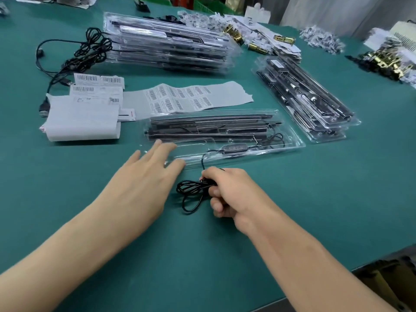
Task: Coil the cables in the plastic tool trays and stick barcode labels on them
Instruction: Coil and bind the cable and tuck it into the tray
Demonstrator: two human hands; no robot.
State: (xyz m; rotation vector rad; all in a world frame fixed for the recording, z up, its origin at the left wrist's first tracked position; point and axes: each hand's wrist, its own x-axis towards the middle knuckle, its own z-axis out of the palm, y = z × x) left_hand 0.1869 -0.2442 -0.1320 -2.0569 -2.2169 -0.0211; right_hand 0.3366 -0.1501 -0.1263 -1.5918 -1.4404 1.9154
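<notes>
My left grip (144,176) reaches forward over the green counter (90,233), palm down, the forearm coming in from the lower left. Its fingers are straight and fanned wide and hold nothing. The fingertips (167,147) lie at the near left corner of the clear plastic tool tray (279,152); they seem to touch it, though motion blur there leaves me unsure.

My right grip (229,192) sits just right of the left one, knuckles up and wrist bent inward. Its fingers are curled tight round a bundle of thin black cable (191,190). The bundle's loops stick out to the left of my fist and rest on the counter, just in front of the tray's near edge.

From my fist one strand of the cable climbs over that edge to a slim black inline controller (235,147) lying in the tray's near channel. Beyond it, more cable makes a loose loop at the tray's right end.

The tray lies directly ahead of me with its long axis running left to right, the right end angled slightly away. The dark bars inside it run the same way.

Just behind the tray lies a grey backing sheet of barcode labels (191,100), and left of that some white label paper (83,120). A tall stack of similar clear trays (168,43) stands farther back, with a tangle of loose black cables (85,52) at its left end. A lower stack of trays (306,97) lies to the right, pointing away from me.
</notes>
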